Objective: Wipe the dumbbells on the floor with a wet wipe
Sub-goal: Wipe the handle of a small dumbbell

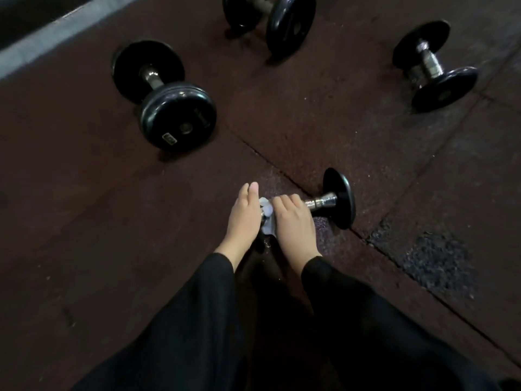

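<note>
A small dumbbell [327,199] with a chrome handle and black plates lies on the rubber floor [84,221] in the middle of the view. Only its right plate and part of the handle show. My right hand [293,224] curls over the handle and grips a pale wet wipe [266,214] wrapped on it. My left hand [244,218], fingers straight, rests against the dumbbell's left end and hides the plate there. Three other black dumbbells lie further off: one at left [166,97], one at the top [270,21], one at right [434,66].
The floor is dark reddish-brown rubber tiles with seams [282,170] running diagonally and a worn, grainy patch [434,263] at right. A grey strip [50,35] borders the floor at top left. My black sleeves [197,320] fill the lower middle.
</note>
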